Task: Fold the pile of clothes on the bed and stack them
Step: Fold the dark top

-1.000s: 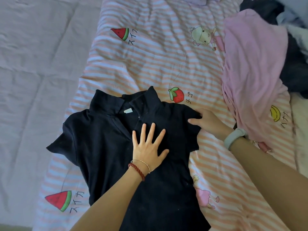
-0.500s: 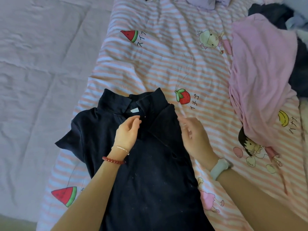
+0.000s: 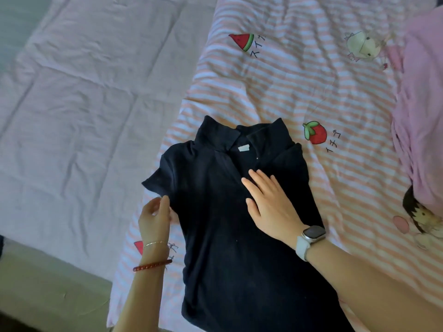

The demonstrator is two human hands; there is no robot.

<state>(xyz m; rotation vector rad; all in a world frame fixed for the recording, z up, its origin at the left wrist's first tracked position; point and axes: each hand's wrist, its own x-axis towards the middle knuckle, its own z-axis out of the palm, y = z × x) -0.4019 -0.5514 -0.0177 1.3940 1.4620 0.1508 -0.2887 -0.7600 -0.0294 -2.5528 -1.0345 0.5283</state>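
A bed fills the view, seen from above. Its left part is covered by a pale lilac quilted sheet (image 3: 79, 111), creased; its middle and right carry a pink-and-white striped cover (image 3: 282, 92) printed with cartoon watermelon slices, a strawberry and small figures. At the right edge lies a heap of pink fabric (image 3: 422, 111), part of the clothes pile. A dark navy polo shirt (image 3: 230, 248) lies flat on the striped cover, collar away from the viewer, a white label showing inside the neck. Compared with half a second ago, the shirt's right side now lies folded in over the body, and the hands have changed places: the right hand, which was at the shirt's right edge, now rests on the chest, while the left hand has left the collar and moved to the left sleeve. The right hand (image 3: 271, 204), with a pale smartwatch at the wrist, lies flat with fingers straight and slightly spread, its grip released, pressing the folded part down just below the collar opening. The left hand (image 3: 155, 216), wearing a thin chain and a red bead bracelet, has its fingers curled at the lower edge of the short left sleeve; whether its grip actually pinches the cloth cannot be told.
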